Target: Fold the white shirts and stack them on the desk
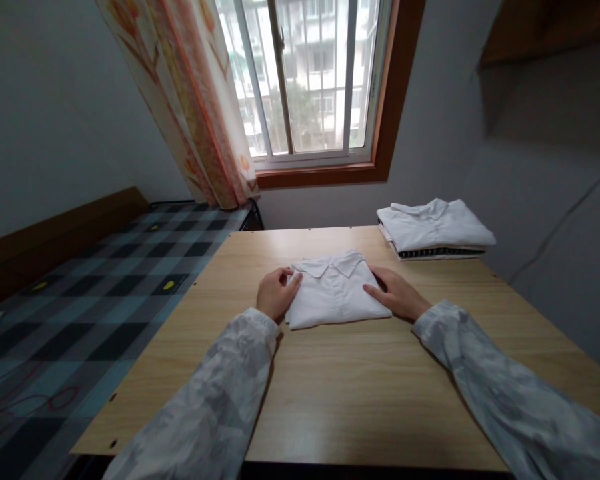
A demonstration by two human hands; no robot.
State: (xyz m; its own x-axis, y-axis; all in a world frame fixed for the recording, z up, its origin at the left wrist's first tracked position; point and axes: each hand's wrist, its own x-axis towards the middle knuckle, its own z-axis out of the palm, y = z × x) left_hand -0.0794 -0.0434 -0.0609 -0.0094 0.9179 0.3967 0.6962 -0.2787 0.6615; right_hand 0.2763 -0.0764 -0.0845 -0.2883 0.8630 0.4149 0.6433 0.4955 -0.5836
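Note:
A folded white collared shirt (336,293) lies flat on the wooden table (350,387), its collar toward the window. My left hand (277,292) grips the shirt's left edge near the collar, thumb on top and fingers curled at the side. At the right edge, my right hand (395,291) pinches the cloth, with the thumb over the shirt and the other fingers behind the edge. The fingertips under the cloth are partly hidden.
A stack of folded clothes (435,230), white on top with a dark patterned layer below, sits at the table's back right. A bed with a checked cover (130,300) stands at the left. Behind are a window (310,87) and a curtain (195,100).

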